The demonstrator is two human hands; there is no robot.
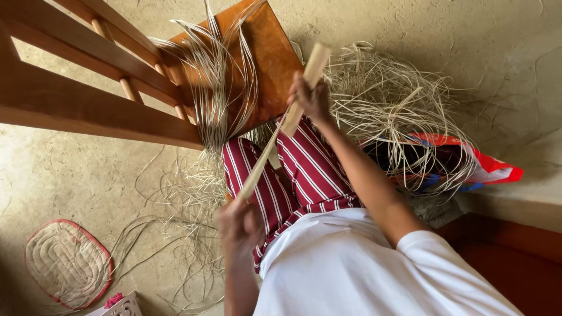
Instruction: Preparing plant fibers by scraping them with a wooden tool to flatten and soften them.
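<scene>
My right hand [310, 99] is closed around a flat pale cane stick [312, 69] that points up and away over my knees. From that stick a narrower pale strip [260, 164] runs down to the left across my red-and-white striped trousers [310, 175]. Its lower end is gripped by my left hand [239, 225], which is blurred, close to my body. Both hands are about a forearm's length apart along the same piece. I cannot tell whether a blade is in either hand.
A wooden chair [272, 58] lies ahead, a bundle of long thin cane strips [218, 93] draped over it. A tangled heap of cane shavings [386, 96] covers a red and blue bag [474, 167] at right. A red-rimmed quilted mat [67, 263] lies on the earthen floor.
</scene>
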